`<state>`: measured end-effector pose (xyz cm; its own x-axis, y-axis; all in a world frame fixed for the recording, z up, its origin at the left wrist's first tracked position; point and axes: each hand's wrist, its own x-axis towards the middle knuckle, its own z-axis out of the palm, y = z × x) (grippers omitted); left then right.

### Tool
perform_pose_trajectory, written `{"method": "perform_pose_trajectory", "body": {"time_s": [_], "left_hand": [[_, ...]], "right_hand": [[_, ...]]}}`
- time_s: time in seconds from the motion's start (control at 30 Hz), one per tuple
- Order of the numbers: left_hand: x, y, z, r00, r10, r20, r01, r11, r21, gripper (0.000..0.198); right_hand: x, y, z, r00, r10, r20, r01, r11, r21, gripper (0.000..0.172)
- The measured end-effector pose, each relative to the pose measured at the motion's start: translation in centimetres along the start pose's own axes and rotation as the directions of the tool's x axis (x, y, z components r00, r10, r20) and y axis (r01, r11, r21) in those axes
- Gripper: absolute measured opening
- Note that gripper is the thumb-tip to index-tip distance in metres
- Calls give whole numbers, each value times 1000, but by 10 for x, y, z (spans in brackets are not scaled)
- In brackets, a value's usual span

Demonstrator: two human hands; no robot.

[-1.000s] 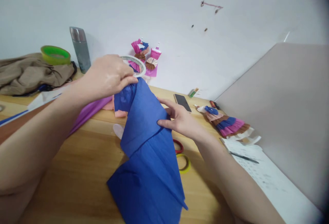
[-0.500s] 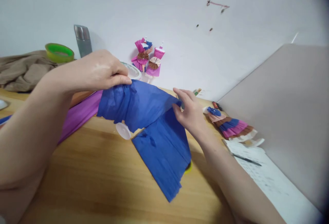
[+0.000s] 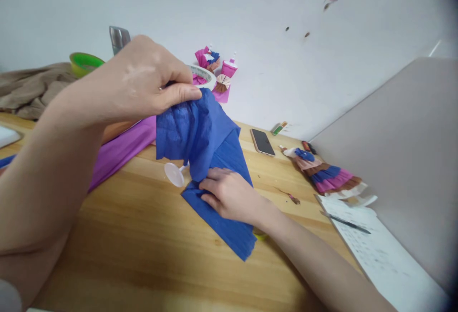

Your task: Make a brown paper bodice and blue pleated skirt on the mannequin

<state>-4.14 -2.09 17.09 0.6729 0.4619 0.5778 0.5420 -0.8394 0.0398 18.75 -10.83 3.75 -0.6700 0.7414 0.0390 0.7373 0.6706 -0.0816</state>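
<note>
My left hand pinches the top edge of a strip of blue crepe paper, which hangs in gathered folds below the thumb. Lower down, my right hand has its fingers curled against the same strip, at a fold where the paper turns back on itself. The strip's loose end slants down toward the table. A white plastic disc on a thin stem pokes out from under the gathers; what the stem joins is hidden. Purple crepe paper lies behind my left forearm.
Behind my hands are a white tape roll and small pink paper-dressed figures. A phone, a layered paper dress and a written sheet with a pen lie right. Brown cloth and green tape are left.
My right hand has moved down and left from the strip's upper right corner to its lower fold. The strip has bunched in and narrowed, and the phone has come into view.
</note>
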Motion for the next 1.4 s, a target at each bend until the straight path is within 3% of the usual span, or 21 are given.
{"method": "perform_pose_trajectory", "body": {"time_s": [0.13, 0.27, 0.4, 0.47, 0.57, 0.67, 0.73, 0.8, 0.87, 0.93, 0.97, 1.07, 1.13, 1.27, 1.3, 1.4], "left_hand": [[-3, 0, -9, 999, 32, 33, -33, 999, 36, 58], [-5, 4, -16, 996, 40, 84, -32, 995, -97, 50], [-2, 5, -11, 986, -63, 157, 105, 955, -278, 41], [0, 2, -4, 972, -118, 205, 188, 912, -365, 43], [2, -4, 9, 942, -157, 295, 290, 822, -491, 40], [2, -7, 19, 933, -179, 313, 338, 738, -584, 37], [1, -10, 22, 939, -183, 290, 328, 722, -609, 36], [1, -14, 23, 944, -183, 275, 319, 722, -614, 36], [1, -18, 24, 940, -189, 284, 330, 712, -620, 37], [2, -22, 25, 929, -202, 309, 359, 690, -629, 38], [2, -24, 26, 923, -211, 322, 376, 672, -637, 37], [2, -24, 31, 904, -258, 342, 427, 601, -676, 35], [3, -22, 34, 888, -288, 358, 459, 542, -703, 35], [4, -16, 42, 859, -268, 435, 511, 471, -719, 41], [4, -15, 43, 856, -259, 448, 517, 474, -713, 42], [5, -14, 43, 861, -260, 437, 507, 506, -698, 43]], "right_hand": [[-4, 4, -12, 998, 47, 35, -48, 998, 36, 15], [-14, 0, -32, 999, 20, -42, -14, 989, 145, 17], [-21, -15, -48, 997, -70, -32, 75, 978, 196, 10], [-24, -25, -51, 999, -51, -6, 51, 979, 197, 3], [-23, -38, -47, 990, 129, -65, -119, 982, 145, 27], [-17, -43, -31, 937, 260, -234, -269, 963, -9, 38], [-12, -41, -20, 893, 267, -362, -306, 950, -55, 24], [-9, -35, -12, 823, 263, -504, -299, 954, 9, 8], [-8, -28, -11, 737, 244, -630, -219, 968, 119, 5], [-9, -25, -13, 687, 182, -704, -101, 983, 155, 25], [-10, -26, -14, 693, 133, -709, -49, 989, 138, 42], [-8, -32, -10, 777, 3, -629, 45, 997, 60, 99], [-4, -35, -3, 772, -12, -635, 36, 999, 24, 109], [-1, -34, 1, 559, -97, -824, 36, 995, -93, 75], [-3, -32, -3, 529, -108, -842, 52, 994, -94, 65], [-12, -30, -21, 520, -118, -846, 118, 991, -66, 46]]}}
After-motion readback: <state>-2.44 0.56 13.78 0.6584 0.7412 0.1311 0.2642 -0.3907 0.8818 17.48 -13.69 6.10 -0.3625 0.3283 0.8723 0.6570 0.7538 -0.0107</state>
